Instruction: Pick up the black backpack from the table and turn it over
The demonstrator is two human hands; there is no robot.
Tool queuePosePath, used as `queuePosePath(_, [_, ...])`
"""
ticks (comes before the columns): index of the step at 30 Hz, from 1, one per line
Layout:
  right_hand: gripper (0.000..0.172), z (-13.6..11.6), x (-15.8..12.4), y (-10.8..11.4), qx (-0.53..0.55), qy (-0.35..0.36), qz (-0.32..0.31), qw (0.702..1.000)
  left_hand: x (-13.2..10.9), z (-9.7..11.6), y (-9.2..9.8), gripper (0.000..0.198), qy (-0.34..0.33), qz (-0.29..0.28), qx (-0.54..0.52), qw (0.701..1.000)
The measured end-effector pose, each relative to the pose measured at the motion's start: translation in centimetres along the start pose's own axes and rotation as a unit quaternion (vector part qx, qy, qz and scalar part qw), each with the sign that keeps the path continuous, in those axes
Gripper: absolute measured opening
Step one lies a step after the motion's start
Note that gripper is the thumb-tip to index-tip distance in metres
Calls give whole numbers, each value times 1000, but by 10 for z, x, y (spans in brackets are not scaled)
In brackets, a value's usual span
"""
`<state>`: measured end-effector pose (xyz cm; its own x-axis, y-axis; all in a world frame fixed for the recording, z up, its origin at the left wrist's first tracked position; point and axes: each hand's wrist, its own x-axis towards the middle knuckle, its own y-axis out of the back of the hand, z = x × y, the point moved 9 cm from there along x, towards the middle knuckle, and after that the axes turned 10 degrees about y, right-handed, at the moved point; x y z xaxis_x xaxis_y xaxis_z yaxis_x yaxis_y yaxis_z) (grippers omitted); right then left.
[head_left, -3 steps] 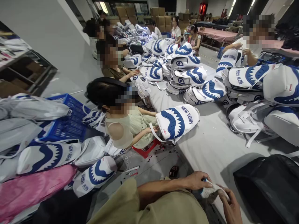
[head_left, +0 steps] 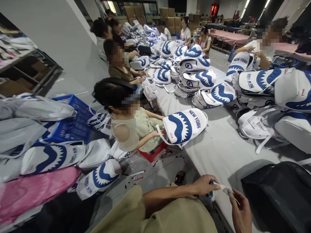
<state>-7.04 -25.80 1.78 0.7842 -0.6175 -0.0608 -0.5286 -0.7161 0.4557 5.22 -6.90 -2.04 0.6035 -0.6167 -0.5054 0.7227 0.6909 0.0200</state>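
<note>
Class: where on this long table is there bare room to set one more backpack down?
Bare table lies between the nearest backpack, the black bag and the strap pile. Beyond, stacked backpacks crowd it.

A single head-worn camera looks forward and down along the long table (head_left: 225, 152), hands nearest.

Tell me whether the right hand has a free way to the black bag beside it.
Probably yes. The right hand sits at the table edge just left of the black bag, with only bare grey table between. Its fingers touch the white strip that the left hand holds.
</note>
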Motion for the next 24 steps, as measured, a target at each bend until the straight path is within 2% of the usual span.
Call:
queuePosePath(3, [81,-19,-6,8,-34,12,29,999,-7,7,3,42,12,61,-21,998])
queuePosePath(5, [84,-30,-12,-3,-33,5,-17,999,-13,11,3,42,17,85,-33,996])
queuePosePath(8, [88,-42,-24,-36,-5,9,-130,991,-21,15,3,38,20,110,-43,993])
queuePosePath(10, [85,-47,-29,-51,-7,26,-162,986,-27,16,4,36,18,116,-47,992])
queuePosePath(14, [85,-42,-29,-55,-45,24,-164,985,-33,13,0,46,16,90,-72,993])
queuePosePath(17, [88,-36,-24,-50,-44,48,-165,984,-32,6,-6,65,29,62,-96,993])
queuePosePath(20, [83,-20,-21,-47,-33,50,-175,983,-28,1,-14,83,37,37,-118,992])
queuePosePath(24, [73,2,-20,-40,-52,48,-142,987,-21,-1,-28,76,29,-18,-160,987])
